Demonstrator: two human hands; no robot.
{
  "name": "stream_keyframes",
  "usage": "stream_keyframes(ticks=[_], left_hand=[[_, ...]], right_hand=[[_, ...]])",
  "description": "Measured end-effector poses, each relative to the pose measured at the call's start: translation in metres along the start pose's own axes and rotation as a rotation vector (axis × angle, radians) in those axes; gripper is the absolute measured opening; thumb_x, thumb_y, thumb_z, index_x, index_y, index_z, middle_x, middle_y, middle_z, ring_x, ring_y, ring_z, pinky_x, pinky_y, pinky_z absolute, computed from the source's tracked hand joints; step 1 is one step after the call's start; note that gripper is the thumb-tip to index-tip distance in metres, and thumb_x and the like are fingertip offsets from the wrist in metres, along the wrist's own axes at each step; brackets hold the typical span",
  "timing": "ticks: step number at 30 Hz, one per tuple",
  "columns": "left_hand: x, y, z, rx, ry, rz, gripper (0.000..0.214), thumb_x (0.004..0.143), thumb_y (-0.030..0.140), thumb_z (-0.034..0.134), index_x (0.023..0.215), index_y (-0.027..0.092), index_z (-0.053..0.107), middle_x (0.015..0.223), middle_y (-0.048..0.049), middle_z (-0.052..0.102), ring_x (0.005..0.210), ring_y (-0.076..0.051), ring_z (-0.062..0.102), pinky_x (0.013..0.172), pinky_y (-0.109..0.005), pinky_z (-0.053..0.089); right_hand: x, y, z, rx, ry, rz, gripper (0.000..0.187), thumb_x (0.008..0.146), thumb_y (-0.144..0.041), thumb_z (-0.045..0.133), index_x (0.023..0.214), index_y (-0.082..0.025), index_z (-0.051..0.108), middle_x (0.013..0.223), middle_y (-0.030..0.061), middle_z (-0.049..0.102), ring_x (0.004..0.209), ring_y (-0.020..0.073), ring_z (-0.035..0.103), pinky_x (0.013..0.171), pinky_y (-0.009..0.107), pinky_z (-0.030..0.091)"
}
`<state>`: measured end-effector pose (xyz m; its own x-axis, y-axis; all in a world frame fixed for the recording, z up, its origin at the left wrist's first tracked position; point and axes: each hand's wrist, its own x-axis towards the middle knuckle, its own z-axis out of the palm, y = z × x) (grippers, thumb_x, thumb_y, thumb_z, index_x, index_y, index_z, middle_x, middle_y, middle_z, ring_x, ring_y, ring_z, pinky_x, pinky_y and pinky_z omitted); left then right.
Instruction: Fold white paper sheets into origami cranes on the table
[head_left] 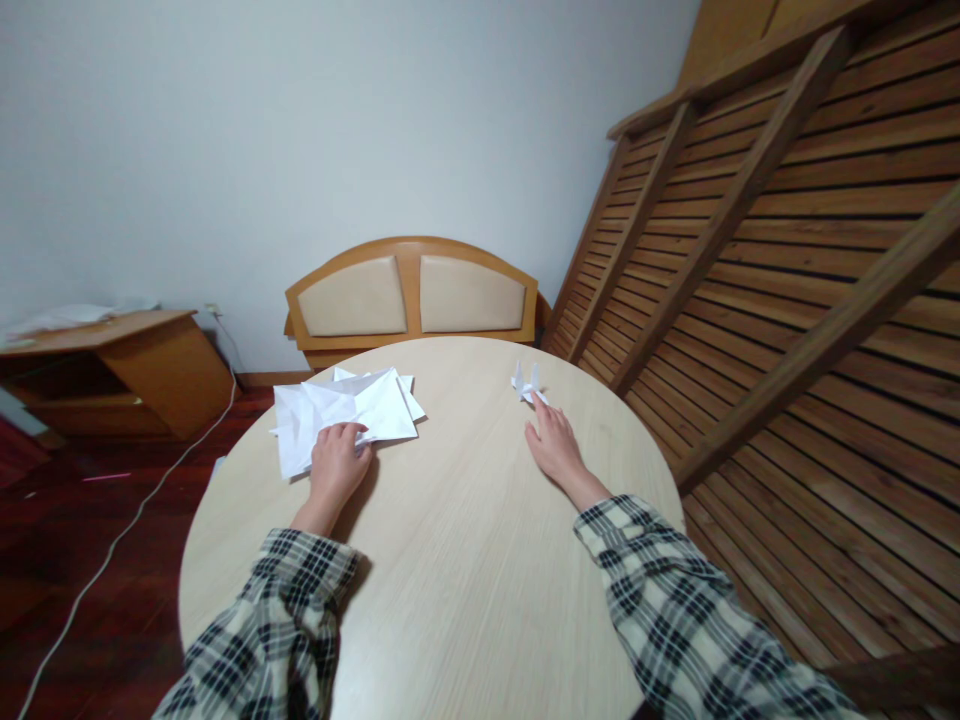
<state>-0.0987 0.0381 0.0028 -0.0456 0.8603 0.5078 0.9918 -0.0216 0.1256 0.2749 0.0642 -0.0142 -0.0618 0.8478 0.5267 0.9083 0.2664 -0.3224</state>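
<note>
My left hand (341,460) is at the near edge of a loose pile of creased white paper sheets (319,405). Its fingers curl over the paper, with a bit of white showing by the thumb. Over on the right, a small folded white paper figure (529,383), perhaps a paper crane, stands on the round table (465,560). My right hand (555,445) reaches to it, fingers stretched forward and thumb apart. The index fingertip is at the figure's near side, and nothing shows in the palm.
Beyond the table is a wooden headboard (412,290) with two pale panels. A slatted wooden frame (750,260) leans along the right side. On the left are a low wooden cabinet (161,365) and a white cable (142,510) running across the dark red floor.
</note>
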Motion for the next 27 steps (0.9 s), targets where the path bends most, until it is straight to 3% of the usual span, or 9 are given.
stream_keyframes(ticks=[4,9,19,23,27], left_hand=[[0.001,-0.004,0.000,-0.008,-0.014,-0.011,0.027,0.081,0.025,0.052,0.100,0.017,0.071,0.107,-0.0141,0.067,0.105,-0.034,0.054,0.090,-0.046,0.045],[0.003,-0.007,0.000,-0.005,0.012,-0.009,0.019,0.082,0.028,0.054,0.087,0.019,0.070,0.102,-0.0132,0.068,0.102,-0.034,0.055,0.087,-0.045,0.045],[0.006,0.004,-0.011,-0.233,0.340,0.046,0.018,0.092,0.029,0.045,0.097,0.018,0.059,0.098,-0.0124,0.066,0.098,-0.030,0.056,0.087,-0.044,0.045],[0.002,0.022,-0.021,-0.345,0.325,0.127,0.015,0.092,0.029,0.046,0.093,0.020,0.057,0.099,-0.0113,0.067,0.096,-0.029,0.057,0.088,-0.044,0.045],[-0.006,0.045,-0.027,-0.415,0.237,0.186,0.011,0.092,0.026,0.048,0.092,0.021,0.057,0.099,-0.0094,0.068,0.098,-0.026,0.060,0.091,-0.042,0.046]], right_hand=[[-0.001,0.001,0.001,0.030,0.014,0.015,0.054,0.095,-0.026,0.041,0.147,-0.013,0.037,0.139,0.0169,0.056,0.125,0.0317,0.053,0.106,0.050,0.040],[-0.002,-0.001,-0.001,0.088,0.009,0.006,0.051,0.094,-0.026,0.044,0.143,-0.015,0.042,0.131,0.0159,0.061,0.117,0.0304,0.058,0.102,0.048,0.044],[-0.001,0.000,0.004,0.304,0.058,-0.021,0.047,0.090,-0.024,0.048,0.137,-0.019,0.050,0.114,0.0122,0.068,0.107,0.0264,0.061,0.098,0.046,0.047],[-0.002,-0.003,0.004,0.428,0.026,-0.019,0.048,0.090,-0.023,0.048,0.137,-0.017,0.050,0.107,0.0109,0.070,0.103,0.0237,0.063,0.093,0.042,0.049],[-0.004,-0.009,0.000,0.512,-0.053,-0.007,0.040,0.092,-0.024,0.048,0.128,-0.015,0.059,0.106,0.0119,0.070,0.097,0.0211,0.066,0.088,0.037,0.052]])
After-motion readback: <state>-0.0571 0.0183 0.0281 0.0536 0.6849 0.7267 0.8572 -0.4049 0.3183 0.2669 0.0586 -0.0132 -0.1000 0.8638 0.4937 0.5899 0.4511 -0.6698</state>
